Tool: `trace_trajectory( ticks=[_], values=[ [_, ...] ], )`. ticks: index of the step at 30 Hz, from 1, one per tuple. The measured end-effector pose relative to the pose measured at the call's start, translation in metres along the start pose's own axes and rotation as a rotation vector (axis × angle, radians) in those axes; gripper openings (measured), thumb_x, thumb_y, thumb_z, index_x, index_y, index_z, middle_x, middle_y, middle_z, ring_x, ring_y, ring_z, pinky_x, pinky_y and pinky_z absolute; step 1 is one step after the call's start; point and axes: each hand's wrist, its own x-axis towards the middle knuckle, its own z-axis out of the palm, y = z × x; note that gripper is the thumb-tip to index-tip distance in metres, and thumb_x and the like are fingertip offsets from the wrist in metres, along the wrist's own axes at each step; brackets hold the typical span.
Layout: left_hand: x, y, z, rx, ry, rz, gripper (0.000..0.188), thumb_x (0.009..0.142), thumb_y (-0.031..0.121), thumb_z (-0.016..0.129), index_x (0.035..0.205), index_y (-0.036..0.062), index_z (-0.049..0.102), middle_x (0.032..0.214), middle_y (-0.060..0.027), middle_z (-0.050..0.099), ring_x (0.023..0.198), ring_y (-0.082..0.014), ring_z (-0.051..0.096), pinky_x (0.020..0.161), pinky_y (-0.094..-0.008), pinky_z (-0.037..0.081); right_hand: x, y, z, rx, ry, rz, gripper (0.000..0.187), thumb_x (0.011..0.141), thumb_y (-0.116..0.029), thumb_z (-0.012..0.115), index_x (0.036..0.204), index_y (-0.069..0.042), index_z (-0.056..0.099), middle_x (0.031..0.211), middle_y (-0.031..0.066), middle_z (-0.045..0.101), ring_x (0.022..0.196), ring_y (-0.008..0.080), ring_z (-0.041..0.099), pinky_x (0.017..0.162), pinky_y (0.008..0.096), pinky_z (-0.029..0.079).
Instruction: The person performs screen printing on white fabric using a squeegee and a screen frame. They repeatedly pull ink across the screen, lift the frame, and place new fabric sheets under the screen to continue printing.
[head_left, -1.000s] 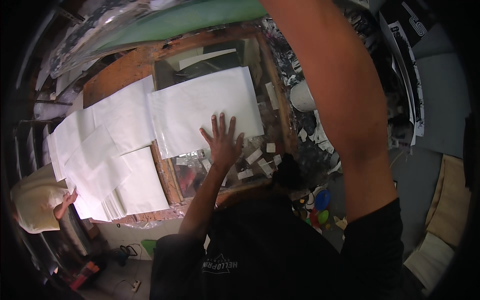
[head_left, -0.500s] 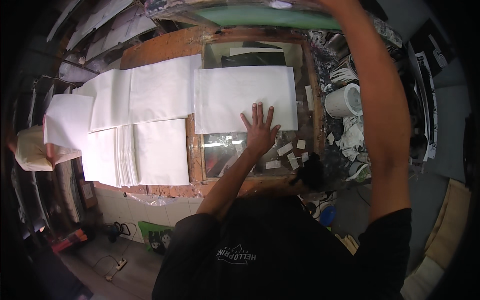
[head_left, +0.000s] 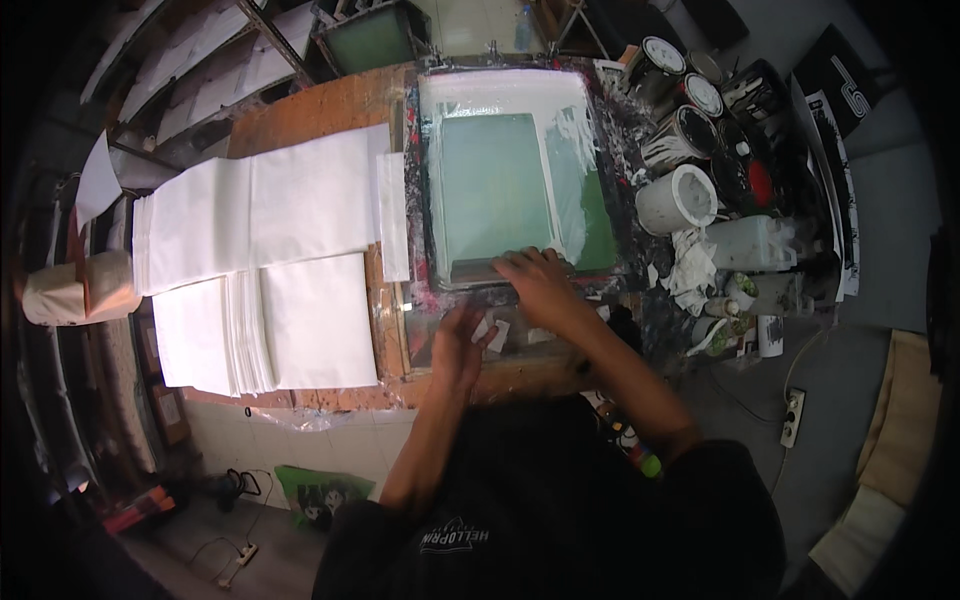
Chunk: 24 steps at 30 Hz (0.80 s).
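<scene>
**Hands at the near edge of the printing screen**

The printing screen (head_left: 510, 180) was laid flat on the table (head_left: 320, 110), its long axis running away from the person. Its near edge was gripped by the right hand (head_left: 540, 282). The left hand (head_left: 458, 345), fingers loosely spread and holding nothing, was kept just below that edge.

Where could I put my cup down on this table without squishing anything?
Bare wood shows at the table's far left corner, behind the white sheets. The near edge under the left hand is narrow. The right side is crowded with paint cans, a white bucket and rags. The right hand rests on the printing screen.
</scene>
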Motion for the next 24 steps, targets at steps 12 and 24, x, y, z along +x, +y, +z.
trace_trajectory(
  ticks=[12,24],
  values=[
    [0.018,-0.015,-0.014,-0.071,0.122,-0.070,0.030,0.098,0.022,0.044,0.120,0.0035,0.054,0.131,-0.0140,0.052,0.138,-0.0323,0.044,0.111,-0.0665,0.026,-0.023,-0.016,0.046,-0.024,-0.156,0.241,0.055,0.076,0.000,0.065,0.130,-0.007,0.060,0.133,0.0146,0.063,0.126,0.0332,0.057,0.099,0.0565,0.035],
    [0.018,-0.015,-0.010,-0.095,0.184,-0.074,0.016,0.093,0.018,0.054,0.106,0.0073,0.056,0.125,-0.0126,0.054,0.128,-0.0328,0.053,0.088,-0.0603,0.046,0.145,0.103,0.062,-0.103,-0.007,0.267,0.047,0.077,0.006,0.059,0.121,-0.009,0.067,0.120,0.0125,0.070,0.116,0.0297,0.063,0.090,0.0541,0.040]
  ],
)
